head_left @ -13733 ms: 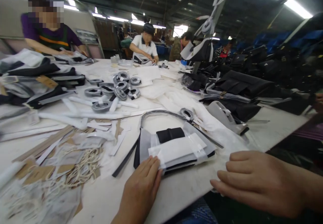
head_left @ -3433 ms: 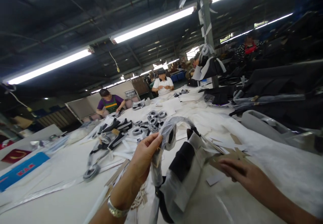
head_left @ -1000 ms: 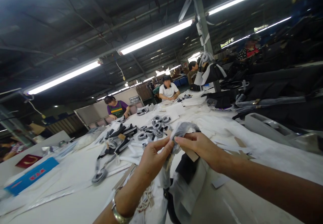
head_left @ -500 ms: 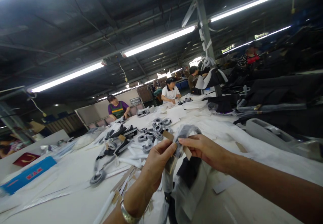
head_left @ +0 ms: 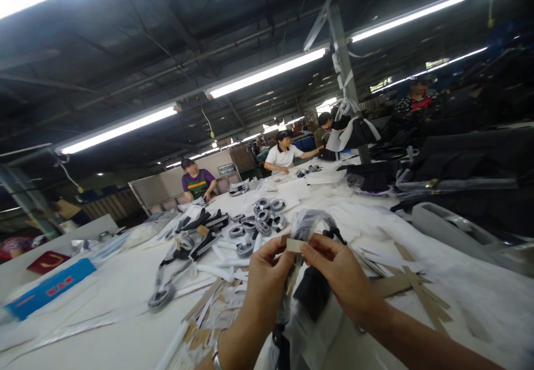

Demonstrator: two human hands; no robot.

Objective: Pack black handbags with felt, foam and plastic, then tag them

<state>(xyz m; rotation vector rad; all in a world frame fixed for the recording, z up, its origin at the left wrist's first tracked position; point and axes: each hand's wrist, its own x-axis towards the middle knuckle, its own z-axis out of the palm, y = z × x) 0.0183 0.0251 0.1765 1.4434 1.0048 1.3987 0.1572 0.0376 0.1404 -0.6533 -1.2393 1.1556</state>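
My left hand is closed, its thumb and fingers pinching one end of a small tan cardboard strip. On the other end, the thumb and fingertips of my right hand are closed too. The strip lies across a grey strap in clear plastic film, which arches up behind my fingers. Below my hands hangs a black fabric piece, partly under the film. My fingers hide how far the cardboard goes around the strap.
Coiled grey straps and black strap pieces lie ahead on the white table. Loose cardboard strips are at right, a blue box at left. Two co-workers, one in a white shirt, sit across the table.
The cardboard strip was slanted across the strap, and now its visible part lies level between my fingertips. My hands have turned, and the right forearm has swung lower, uncovering cardboard strips at right.
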